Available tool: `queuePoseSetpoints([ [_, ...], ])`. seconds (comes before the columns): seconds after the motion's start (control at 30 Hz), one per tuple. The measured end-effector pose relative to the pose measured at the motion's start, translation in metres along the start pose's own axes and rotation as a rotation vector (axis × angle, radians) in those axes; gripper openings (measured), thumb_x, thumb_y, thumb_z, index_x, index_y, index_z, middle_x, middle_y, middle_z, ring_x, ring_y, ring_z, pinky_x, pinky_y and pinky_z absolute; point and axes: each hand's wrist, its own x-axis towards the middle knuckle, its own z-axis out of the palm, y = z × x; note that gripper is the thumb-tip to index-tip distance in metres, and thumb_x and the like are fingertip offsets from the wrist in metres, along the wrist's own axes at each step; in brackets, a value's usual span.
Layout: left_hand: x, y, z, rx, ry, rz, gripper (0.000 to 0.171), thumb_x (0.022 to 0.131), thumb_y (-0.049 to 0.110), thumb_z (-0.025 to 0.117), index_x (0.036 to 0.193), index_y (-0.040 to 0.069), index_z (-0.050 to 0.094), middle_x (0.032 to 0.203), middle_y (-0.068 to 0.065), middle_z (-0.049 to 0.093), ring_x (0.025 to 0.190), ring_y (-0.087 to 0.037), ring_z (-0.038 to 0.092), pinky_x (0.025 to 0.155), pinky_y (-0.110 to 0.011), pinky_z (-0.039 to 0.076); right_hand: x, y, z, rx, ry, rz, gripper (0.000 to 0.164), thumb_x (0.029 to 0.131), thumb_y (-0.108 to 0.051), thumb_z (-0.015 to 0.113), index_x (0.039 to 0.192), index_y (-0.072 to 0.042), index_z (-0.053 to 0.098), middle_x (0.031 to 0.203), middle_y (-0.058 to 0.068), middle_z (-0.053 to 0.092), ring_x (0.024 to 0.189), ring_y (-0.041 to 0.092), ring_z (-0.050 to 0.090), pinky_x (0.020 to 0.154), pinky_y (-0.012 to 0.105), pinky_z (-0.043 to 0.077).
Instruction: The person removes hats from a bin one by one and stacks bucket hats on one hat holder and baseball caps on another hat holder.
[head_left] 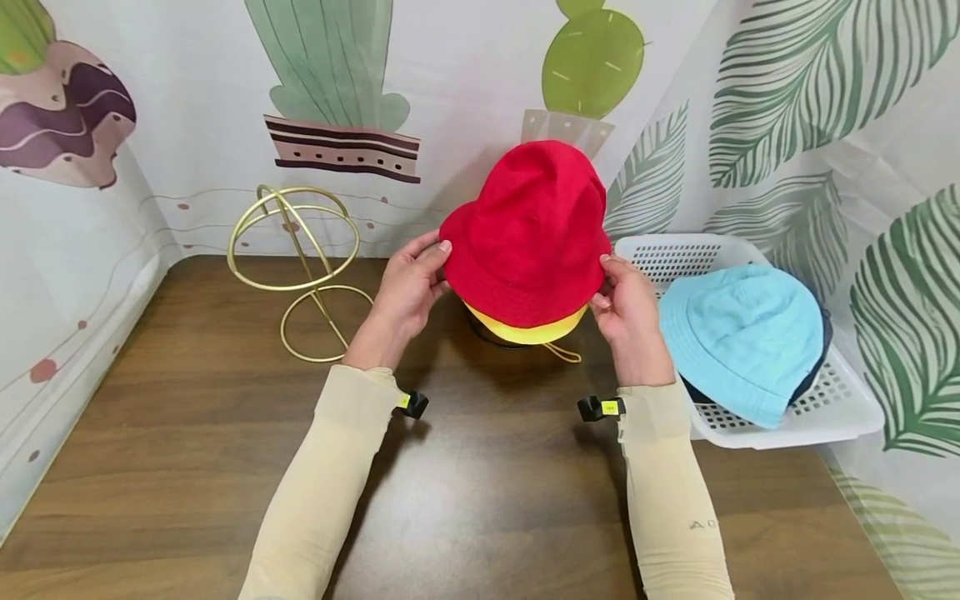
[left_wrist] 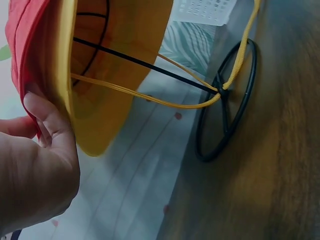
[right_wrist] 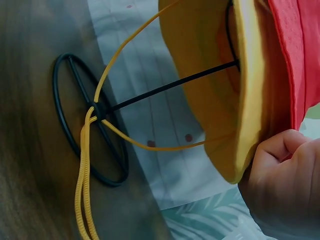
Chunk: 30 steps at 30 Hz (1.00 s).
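A red bucket hat (head_left: pixel 536 225) sits over a yellow hat (head_left: pixel 525 332), whose brim shows below it. My left hand (head_left: pixel 411 287) pinches the red brim at its left side, thumb on top. On the opposite side my right hand (head_left: pixel 624 302) pinches the same brim. In the left wrist view the yellow hat (left_wrist: pixel 120 65) rests on a black wire stand (left_wrist: pixel 252 95), its yellow cord (left_wrist: pixel 242 50) hanging by the stand's ring base. The right wrist view shows my right hand (right_wrist: pixel 285 180) at the red hat's edge (right_wrist: pixel 295 60), close by the yellow brim.
To the left stands a gold wire hat stand (head_left: pixel 318 283) with nothing on it. A white perforated basket (head_left: pixel 847 417) at the right holds a light blue bucket hat (head_left: pixel 750 333) over a dark one. A patterned cloth (head_left: pixel 465 100) hangs behind the wooden table (head_left: pixel 480 500).
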Motion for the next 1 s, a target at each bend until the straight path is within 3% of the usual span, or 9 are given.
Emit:
queuePoseSetpoints([
  [0.4,0.003,-0.008,-0.008,0.066,-0.018,-0.054,0.036,0.106,0.015,0.066,0.142,0.011,0.061,0.091,0.002,0.065,0.070,-0.010,0.060,0.061,-0.022,0.050,0.012,0.011,-0.006,-0.160,0.112,0.064,0.015,0.106,-0.008,0.054,0.093,-0.008,0.061,0.068,-0.001,0.057,0.057,0.015,0.040,0.045,0.020,0.028],
  [0.7,0.007,-0.013,-0.012,0.105,-0.029,-0.058,0.040,0.106,0.016,0.066,0.146,0.011,0.060,0.090,0.001,0.063,0.070,-0.010,0.059,0.060,-0.021,0.049,0.014,0.013,-0.009,-0.203,0.134,0.086,0.022,0.107,-0.009,0.054,0.088,-0.009,0.064,0.069,-0.001,0.058,0.058,0.014,0.043,0.047,0.021,0.032],
  [1.0,0.009,-0.017,-0.013,0.124,-0.015,-0.064,0.039,0.106,0.017,0.066,0.143,0.008,0.059,0.087,0.002,0.064,0.071,-0.010,0.059,0.061,-0.021,0.049,0.017,0.018,-0.013,-0.257,0.155,0.107,0.021,0.109,-0.012,0.052,0.093,-0.010,0.065,0.078,0.000,0.056,0.065,0.014,0.043,0.052,0.022,0.034],
])
